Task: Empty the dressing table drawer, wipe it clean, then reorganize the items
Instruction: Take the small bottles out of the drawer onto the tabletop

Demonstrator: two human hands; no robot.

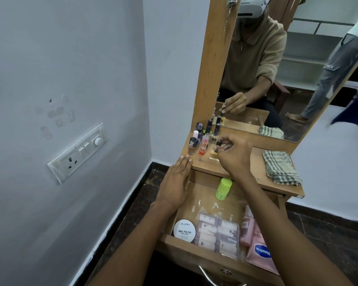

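Note:
The wooden drawer [196, 243] is pulled open below the dressing table top [254, 162]. In it lie a white round nail polish remover tub [184, 230], a clear packet of sachets [217, 234], a lime green bottle [223, 188], a pink tube [247, 230] and a pink Vaseline pouch [260, 254]. My left hand [177, 182] rests flat with straight fingers on the table's left edge. My right hand [234, 154] pinches a small dark bottle [219, 143] above the table top, beside several small bottles [203, 139] standing at the back left.
A folded checked cloth [280, 168] lies on the table top at the right. The mirror [277, 69] stands behind, with a second person's legs reflected in it. A wall switchboard [77, 153] is at the left. The drawer handle [207, 274] is at the bottom.

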